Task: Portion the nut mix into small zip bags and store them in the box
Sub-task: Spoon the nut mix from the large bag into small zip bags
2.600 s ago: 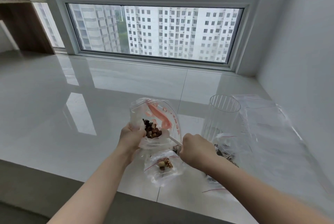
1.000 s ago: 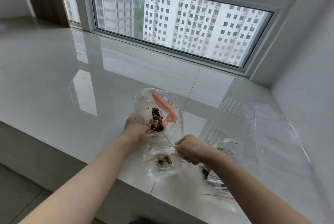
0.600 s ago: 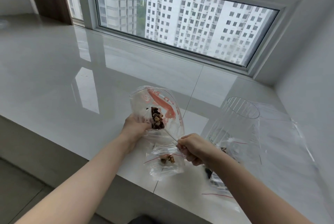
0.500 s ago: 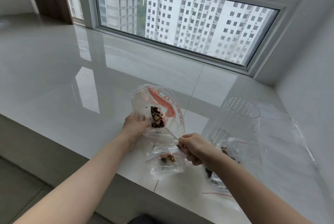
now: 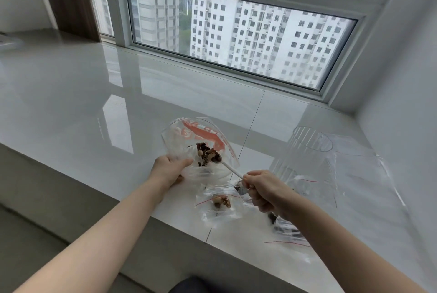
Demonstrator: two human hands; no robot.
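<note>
nut mix (image 5: 206, 153) in big printed bag (image 5: 198, 148), left hand (image 5: 169, 169) gripping its side | head view: spoon (image 5: 225, 166), pinched by right hand (image 5: 264, 189), now dips deeper into nuts than 0.5 s ago | small zip bag (image 5: 218, 205) on sill holds few nuts; another scoop likely coming

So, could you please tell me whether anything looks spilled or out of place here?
Nothing stands out. No loose nuts show on the glossy white sill; the nuts sit inside the large clear bag with red print and the small clear zip bag.
</note>
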